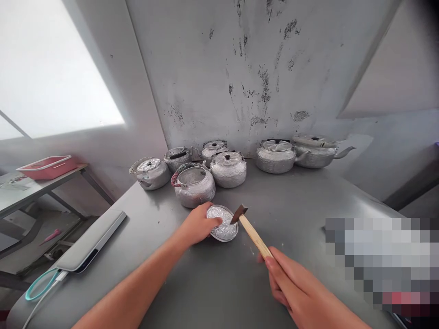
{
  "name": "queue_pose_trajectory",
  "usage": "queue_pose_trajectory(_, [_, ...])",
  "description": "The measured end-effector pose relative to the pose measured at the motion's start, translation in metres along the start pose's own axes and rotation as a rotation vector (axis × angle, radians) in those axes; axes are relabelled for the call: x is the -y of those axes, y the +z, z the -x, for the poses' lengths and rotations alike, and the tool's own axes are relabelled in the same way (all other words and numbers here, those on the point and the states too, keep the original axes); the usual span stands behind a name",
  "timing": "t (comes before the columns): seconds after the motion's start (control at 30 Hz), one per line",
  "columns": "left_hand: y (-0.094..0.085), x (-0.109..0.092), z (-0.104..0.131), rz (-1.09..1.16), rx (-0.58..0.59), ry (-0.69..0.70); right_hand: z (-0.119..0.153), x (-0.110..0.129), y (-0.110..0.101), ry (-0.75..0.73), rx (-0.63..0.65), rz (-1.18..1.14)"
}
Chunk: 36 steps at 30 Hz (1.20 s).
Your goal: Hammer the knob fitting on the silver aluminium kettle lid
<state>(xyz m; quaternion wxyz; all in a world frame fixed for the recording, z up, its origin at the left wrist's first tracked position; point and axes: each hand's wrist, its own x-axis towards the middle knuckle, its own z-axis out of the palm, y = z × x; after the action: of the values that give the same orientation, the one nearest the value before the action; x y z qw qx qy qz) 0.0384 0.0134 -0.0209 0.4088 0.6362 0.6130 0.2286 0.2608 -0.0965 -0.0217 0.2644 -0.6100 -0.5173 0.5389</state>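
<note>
My left hand (200,225) grips the left edge of a round silvery lid (224,226) with a textured surface, its thumb lying across the top. The lid is tilted above the grey table. My right hand (288,285) is wrapped round the wooden handle of a small hammer (255,237). The hammer's dark metal head is at the lid's right side; whether it touches the lid I cannot tell. Just behind my left hand stands an open kettle (195,189) with no lid on it and a red and dark wrapped handle.
Several more silvery kettles (229,171) line the back of the grey table (274,205) by the stained wall. A white power bank (92,240) with a cable lies at the left edge. Beyond it, a pink basket (50,168) rests on another table. The right side is pixelated.
</note>
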Motion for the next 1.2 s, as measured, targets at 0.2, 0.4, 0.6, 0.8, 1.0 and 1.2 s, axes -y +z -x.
queue_pose_trajectory(0.2, [0.001, 0.003, -0.001, 0.036, 0.008, 0.021, 0.002, 0.007, -0.008, -0.043, 0.091, -0.059])
queue_pose_trajectory(0.4, [0.000, 0.003, -0.001, 0.005, -0.025, 0.076, 0.009, 0.026, -0.009, -0.004, 0.181, -0.197])
queue_pose_trajectory(0.6, [0.001, 0.004, -0.001, 0.012, -0.069, 0.160, 0.007, 0.030, -0.010, 0.111, 0.139, -0.127])
queue_pose_trajectory(0.8, [0.002, 0.003, -0.001, -0.056, -0.106, 0.140, 0.011, 0.023, 0.001, 0.178, 0.057, -0.210])
queue_pose_trajectory(1.0, [0.001, 0.002, -0.001, -0.076, -0.097, 0.123, 0.013, 0.017, 0.007, 0.153, 0.039, -0.173])
queue_pose_trajectory(1.2, [0.002, 0.003, -0.002, -0.068, -0.071, 0.119, 0.011, 0.015, 0.006, 0.158, 0.025, -0.154])
